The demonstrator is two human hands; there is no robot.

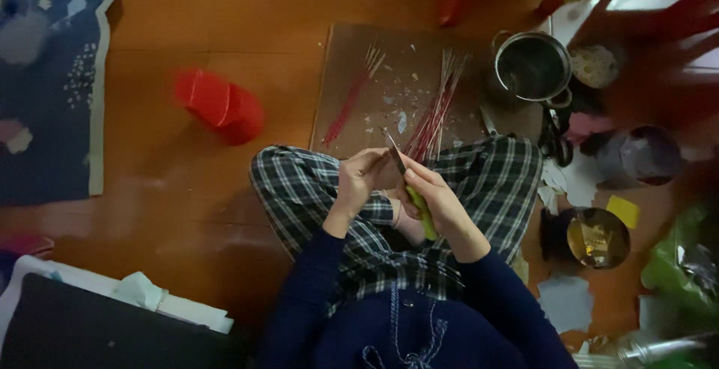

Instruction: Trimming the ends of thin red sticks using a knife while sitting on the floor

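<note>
As we look straight down over our own lap, both forearms in dark blue sleeves angle inward and meet above the crossed legs in checked trousers (479, 182). Our right hand (438, 200) sits at about five o'clock from the left, wrist bent, fingers wrapped tight around the yellow-green handle of a knife (408, 182), thumb laid along the top. The blade points up and away toward eleven o'clock, crossing between the two hands. Our left hand (359, 178) is curled, fingertips drawn together close beside the blade; whatever it pinches is too small for us to make out.

Just past the hands, at twelve o'clock, a sheet of brown cardboard (348, 69) lies on the orange floor, strewn with pale scraps. On it rest two bundles of thin red sticks: the right bundle (438, 111) fans out just beyond the knife tip, the left bundle (352, 99) lies apart at eleven o'clock.

Farther out, at two o'clock, stands a steel pot (533, 66). At ten o'clock a red plastic container (221, 103) lies on its side.
</note>
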